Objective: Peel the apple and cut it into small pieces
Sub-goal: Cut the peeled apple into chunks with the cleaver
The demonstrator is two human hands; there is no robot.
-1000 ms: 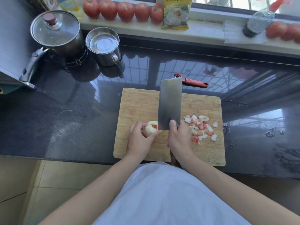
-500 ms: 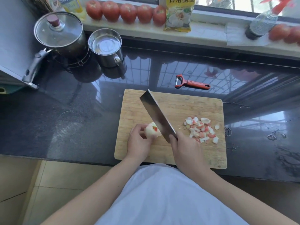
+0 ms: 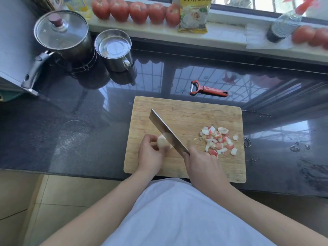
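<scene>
Cleaver (image 3: pixel 168 132) steel now lies slanted across the cutting board (image 3: pixel 186 110), its tip pointing up and left and its edge resting against the right side of the apple (image 3: pixel 162 142); a second ago the blade stood upright and broadside to the camera, so it has tilted over and come down onto the fruit. The right hand (image 3: pixel 200 161) has its fingers curled round the handle, which is hidden beneath the hand. The left hand (image 3: pixel 150 153) grips the apple from the left and front, fingers wrapped about it, pinning it on the board's left half. A small red patch of skin that showed on the apple half a second ago is no longer visible, and the fruit now looks pale all over, though motion blur makes that uncertain. To the right, well apart from the apple, sits the heap of red-and-white trimmings (image 3: pixel 219 141), unchanged. The orange peeler (image 3: pixel 208 89) lies unused on the dark counter (image 3: pixel 88 130) just beyond the board. Judging by this, the peeling seems all but finished, and the blade's new position suggests either a last trim or the first cut; dicing into small pieces is not yet begun.
</scene>
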